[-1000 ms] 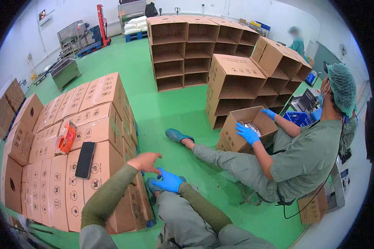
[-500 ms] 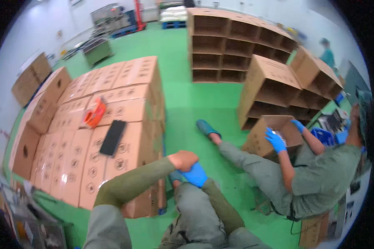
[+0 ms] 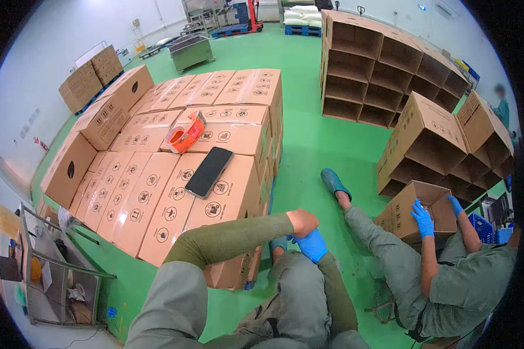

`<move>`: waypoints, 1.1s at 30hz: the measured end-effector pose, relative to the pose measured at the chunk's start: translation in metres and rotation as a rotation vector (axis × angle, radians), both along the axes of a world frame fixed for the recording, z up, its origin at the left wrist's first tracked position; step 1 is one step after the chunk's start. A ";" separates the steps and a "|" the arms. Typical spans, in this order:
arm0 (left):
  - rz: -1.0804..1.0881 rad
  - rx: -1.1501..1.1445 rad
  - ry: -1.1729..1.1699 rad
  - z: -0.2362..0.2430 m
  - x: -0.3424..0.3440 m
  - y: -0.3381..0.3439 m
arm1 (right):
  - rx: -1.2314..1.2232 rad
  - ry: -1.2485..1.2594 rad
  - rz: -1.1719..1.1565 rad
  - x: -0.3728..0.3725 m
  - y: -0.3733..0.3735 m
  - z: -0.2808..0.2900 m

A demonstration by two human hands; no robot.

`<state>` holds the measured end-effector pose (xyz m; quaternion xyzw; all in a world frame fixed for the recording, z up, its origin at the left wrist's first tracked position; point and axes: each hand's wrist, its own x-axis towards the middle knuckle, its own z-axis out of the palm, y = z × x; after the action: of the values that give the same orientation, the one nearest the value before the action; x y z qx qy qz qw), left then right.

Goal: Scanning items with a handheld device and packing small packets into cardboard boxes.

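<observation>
My bare left hand (image 3: 303, 223) is closed in front of my lap, its fingers curled at the far end of the blue glove on my right hand. The gloved right hand (image 3: 312, 246) sits just below it, touching; its fingers are mostly hidden. Olive sleeves cover both forearms. Left of my hands stands a stack of taped brown cartons (image 3: 174, 192). A black smartphone (image 3: 210, 172) lies on top, and beyond it an orange-red tape dispenser (image 3: 186, 135).
On the right a seated co-worker in blue gloves reaches into an open carton (image 3: 410, 212). Empty open cartons (image 3: 384, 64) are piled behind. A metal bin (image 3: 191, 53) stands at the back, a grey cart (image 3: 58, 273) at lower left. Green floor (image 3: 300, 157) runs between the stacks.
The view has turned left, so the surroundings and my hands appear farther right. My left hand stays against the gloved right hand. The co-worker's hands remain at the carton.
</observation>
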<state>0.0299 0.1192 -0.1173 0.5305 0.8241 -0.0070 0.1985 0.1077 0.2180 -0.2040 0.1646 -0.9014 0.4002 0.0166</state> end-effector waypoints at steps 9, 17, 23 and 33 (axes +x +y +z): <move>-0.015 -0.017 0.045 0.004 -0.002 0.003 | -0.369 -0.350 0.063 -0.004 0.003 0.010; 0.025 0.139 0.190 -0.025 0.002 -0.008 | -0.103 -0.068 0.109 0.008 -0.005 0.031; 0.007 0.023 0.030 -0.003 0.001 -0.001 | -0.158 -0.010 -0.013 0.002 -0.003 0.002; -0.002 0.035 0.079 0.009 -0.001 -0.014 | -0.119 -0.196 -0.261 -0.014 -0.002 0.007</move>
<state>0.0286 0.1048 -0.1081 0.5342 0.8306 -0.0138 0.1563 0.0938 0.2160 -0.1968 0.0050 -0.8870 0.4616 -0.0098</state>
